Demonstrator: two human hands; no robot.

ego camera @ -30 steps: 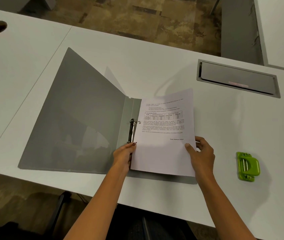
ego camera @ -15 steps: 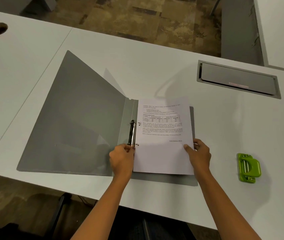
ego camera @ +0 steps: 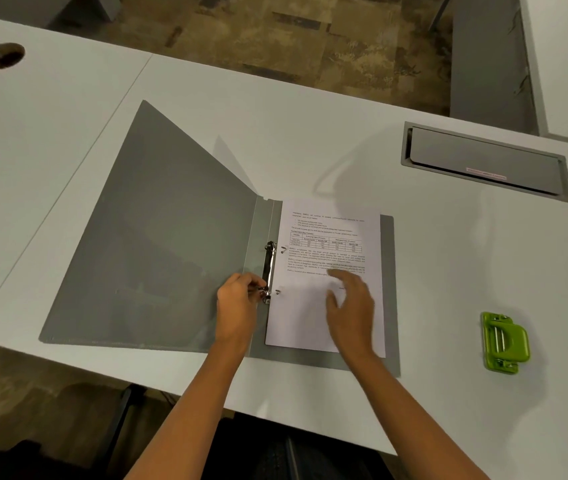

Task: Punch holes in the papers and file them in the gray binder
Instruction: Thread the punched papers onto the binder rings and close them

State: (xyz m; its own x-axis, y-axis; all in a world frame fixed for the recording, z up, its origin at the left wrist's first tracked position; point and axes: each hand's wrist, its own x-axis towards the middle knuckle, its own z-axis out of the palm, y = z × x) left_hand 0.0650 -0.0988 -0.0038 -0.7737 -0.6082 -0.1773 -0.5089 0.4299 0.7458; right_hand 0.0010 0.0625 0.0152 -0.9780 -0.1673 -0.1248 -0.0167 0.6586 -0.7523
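The gray binder (ego camera: 158,251) lies open on the white desk, its front cover spread out to the left. A printed paper (ego camera: 310,306) lies flat on the binder's right half, its two punched holes over the ring prongs. My left hand (ego camera: 237,306) pinches the lower end of the metal ring clasp (ego camera: 268,268) at the spine. My right hand (ego camera: 352,310) hovers over or rests on the lower part of the paper, fingers spread, blurred by motion. The green hole punch (ego camera: 504,341) sits on the desk to the right, apart from both hands.
A gray cable hatch (ego camera: 483,164) is set into the white desk (ego camera: 310,133) at the back right. A round cable hole (ego camera: 2,55) is at the far left. The desk's front edge runs just below the binder; a chair shows beneath.
The paper has dropped flat onto the binder's right half. My right hand let go of its right edge and moved left over the page. My left hand stays at the ring clasp.
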